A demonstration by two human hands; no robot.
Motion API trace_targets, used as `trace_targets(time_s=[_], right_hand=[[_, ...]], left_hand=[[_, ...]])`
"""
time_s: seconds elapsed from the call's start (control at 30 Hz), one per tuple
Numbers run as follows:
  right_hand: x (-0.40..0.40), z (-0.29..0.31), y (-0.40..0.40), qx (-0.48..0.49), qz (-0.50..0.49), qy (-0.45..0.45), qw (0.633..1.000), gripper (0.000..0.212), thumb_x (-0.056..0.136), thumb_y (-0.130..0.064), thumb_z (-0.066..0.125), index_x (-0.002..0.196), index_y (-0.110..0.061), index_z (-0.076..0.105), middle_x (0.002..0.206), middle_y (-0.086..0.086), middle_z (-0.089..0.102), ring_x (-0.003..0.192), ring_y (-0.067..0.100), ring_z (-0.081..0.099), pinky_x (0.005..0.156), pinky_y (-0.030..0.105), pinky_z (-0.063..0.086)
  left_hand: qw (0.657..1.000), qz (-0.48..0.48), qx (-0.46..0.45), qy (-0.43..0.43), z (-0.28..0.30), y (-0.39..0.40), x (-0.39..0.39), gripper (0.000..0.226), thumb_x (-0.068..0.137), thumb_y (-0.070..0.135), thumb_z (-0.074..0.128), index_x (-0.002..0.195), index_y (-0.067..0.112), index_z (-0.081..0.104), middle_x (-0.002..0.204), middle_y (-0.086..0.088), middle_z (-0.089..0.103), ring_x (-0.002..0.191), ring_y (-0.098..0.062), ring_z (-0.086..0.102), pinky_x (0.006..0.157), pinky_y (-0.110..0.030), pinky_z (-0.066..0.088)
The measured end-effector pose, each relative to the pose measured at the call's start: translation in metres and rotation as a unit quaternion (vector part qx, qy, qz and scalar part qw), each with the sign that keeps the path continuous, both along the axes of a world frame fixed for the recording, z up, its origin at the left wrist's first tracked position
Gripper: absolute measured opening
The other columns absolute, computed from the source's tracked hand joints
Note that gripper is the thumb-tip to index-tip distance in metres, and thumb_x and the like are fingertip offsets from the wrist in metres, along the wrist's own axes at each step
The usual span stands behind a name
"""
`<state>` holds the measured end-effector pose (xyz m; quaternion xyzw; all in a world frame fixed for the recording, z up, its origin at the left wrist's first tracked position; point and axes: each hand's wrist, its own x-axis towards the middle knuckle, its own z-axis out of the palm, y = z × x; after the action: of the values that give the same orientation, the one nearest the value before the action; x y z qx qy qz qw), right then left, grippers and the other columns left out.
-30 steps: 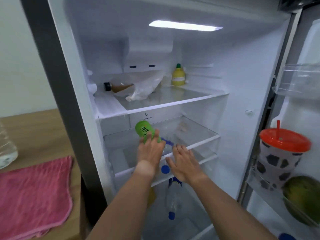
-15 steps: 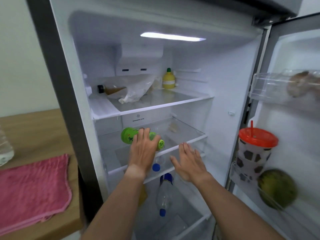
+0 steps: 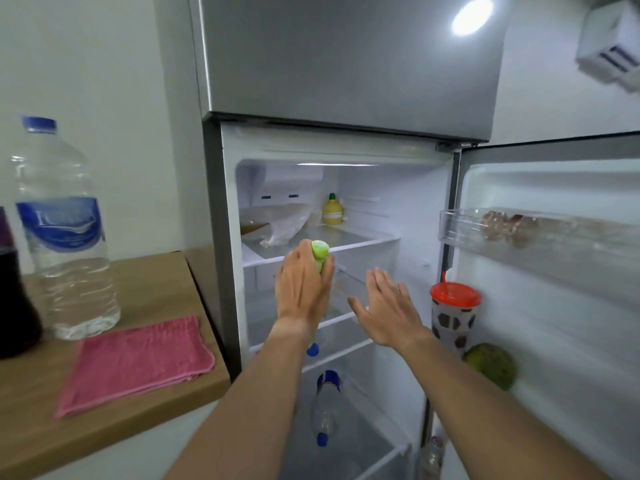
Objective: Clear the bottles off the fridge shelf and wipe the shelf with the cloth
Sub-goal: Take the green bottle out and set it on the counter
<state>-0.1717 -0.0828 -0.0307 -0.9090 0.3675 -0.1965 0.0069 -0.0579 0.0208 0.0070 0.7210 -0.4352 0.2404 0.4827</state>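
Left hand (image 3: 304, 289) is clamped round the green bottle (image 3: 320, 252), long axis upright, cap end up, in front of the middle shelf (image 3: 360, 318). Counter (image 3: 156, 275) lies to the left, nearer that hand. Right hand (image 3: 388, 308) is flat, fingers spread, holding nothing. Pink cloth (image 3: 135, 363) and big water bottle (image 3: 64, 233) crowd the counter. A blue-capped bottle (image 3: 312, 349) looks left on the shelf.

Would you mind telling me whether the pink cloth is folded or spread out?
Folded: the cloth lies flat on the counter, with doubled edges showing at its near right corner.
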Motion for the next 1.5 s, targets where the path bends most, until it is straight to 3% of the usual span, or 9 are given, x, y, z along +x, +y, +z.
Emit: trace_targets(time_s=[0.1,0.2,0.47,0.67,1.07,1.13,1.27,1.4,1.5], right_hand=[[-0.015,0.015,0.025,0.002,-0.003,-0.014,1.0,0.075,0.102,-0.052,0.023,0.157,-0.007,-0.001,0.166,0.01,-0.003,0.153,0.021,-0.004,0.123,0.043,-0.001],[-0.026,0.026,0.052,-0.002,0.007,-0.019,1.0,0.075,0.102,-0.053,0.023,0.157,-0.008,-0.002,0.166,0.009,-0.004,0.153,0.021,-0.004,0.122,0.043,-0.001],[-0.025,0.066,0.144,-0.008,0.06,-0.062,0.996,0.075,0.102,-0.053,0.023,0.157,-0.008,0.001,0.166,0.008,0.0,0.153,0.021,-0.002,0.123,0.044,0.001],[0.008,0.094,0.209,-0.031,0.135,-0.098,0.986,0.075,0.101,-0.054,0.023,0.157,-0.009,0.001,0.167,0.007,-0.002,0.153,0.021,-0.005,0.123,0.045,-0.001],[0.115,0.077,0.293,0.001,0.247,-0.062,0.967,0.071,0.101,-0.05,0.023,0.157,-0.01,0.002,0.166,0.01,0.0,0.153,0.026,-0.001,0.121,0.047,0.002],[0.133,0.064,0.3,0.009,0.262,-0.035,0.964,0.072,0.1,-0.049,0.025,0.157,-0.011,0.005,0.166,0.011,0.001,0.152,0.027,0.001,0.12,0.05,0.004],[0.162,0.043,0.298,0.023,0.231,0.035,0.972,0.082,0.094,-0.065,0.031,0.158,-0.018,0.008,0.166,0.011,-0.003,0.152,0.03,-0.003,0.118,0.058,0.004],[0.18,0.034,0.289,0.063,0.211,0.081,0.972,0.093,0.084,-0.079,0.034,0.158,-0.028,0.007,0.165,0.009,-0.014,0.151,0.032,-0.011,0.116,0.062,-0.005],[0.192,0.031,0.28,0.086,0.218,0.092,0.968,0.097,0.082,-0.082,0.033,0.158,-0.029,0.006,0.165,0.006,-0.017,0.15,0.03,-0.017,0.115,0.063,-0.009]], left_hand=[[0.997,-0.008,-0.032,0.067,0.024,0.024,-0.02,0.028,0.098,0.036,0.05,0.107,0.009,0.049,0.1,-0.012,0.063,0.094,-0.031,0.058,0.082,-0.043,0.044],[0.988,-0.047,-0.072,0.126,0.044,0.055,-0.035,0.027,0.097,0.034,0.049,0.101,0.008,0.045,0.094,-0.015,0.062,0.092,-0.037,0.058,0.079,-0.047,0.048],[0.989,-0.013,-0.115,0.09,0.109,0.165,-0.045,0.028,0.096,0.033,0.049,0.104,0.006,0.047,0.096,-0.016,0.063,0.092,-0.038,0.058,0.08,-0.047,0.049],[0.989,0.043,-0.125,0.072,0.141,0.25,-0.02,0.027,0.096,0.031,0.049,0.105,0.006,0.048,0.097,-0.017,0.063,0.09,-0.038,0.063,0.081,-0.055,0.053],[0.969,0.185,-0.121,0.107,0.121,0.353,0.063,0.031,0.095,0.034,0.049,0.114,0.009,0.051,0.1,-0.009,0.061,0.097,-0.034,0.059,0.087,-0.051,0.051],[0.966,0.202,-0.115,0.117,0.114,0.36,0.08,0.027,0.094,0.035,0.049,0.108,0.011,0.051,0.097,-0.008,0.06,0.093,-0.032,0.059,0.085,-0.051,0.052],[0.963,0.217,-0.102,0.127,0.094,0.364,0.112,0.025,0.094,0.036,0.051,0.102,0.012,0.051,0.095,-0.007,0.061,0.091,-0.032,0.06,0.082,-0.049,0.052],[0.96,0.221,-0.105,0.135,0.083,0.36,0.136,0.025,0.093,0.037,0.051,0.099,0.013,0.051,0.086,-0.003,0.06,0.086,-0.03,0.061,0.072,-0.043,0.05],[0.959,0.225,-0.109,0.135,0.083,0.354,0.153,0.026,0.093,0.038,0.051,0.1,0.012,0.051,0.088,-0.005,0.061,0.086,-0.031,0.061,0.074,-0.046,0.052]])
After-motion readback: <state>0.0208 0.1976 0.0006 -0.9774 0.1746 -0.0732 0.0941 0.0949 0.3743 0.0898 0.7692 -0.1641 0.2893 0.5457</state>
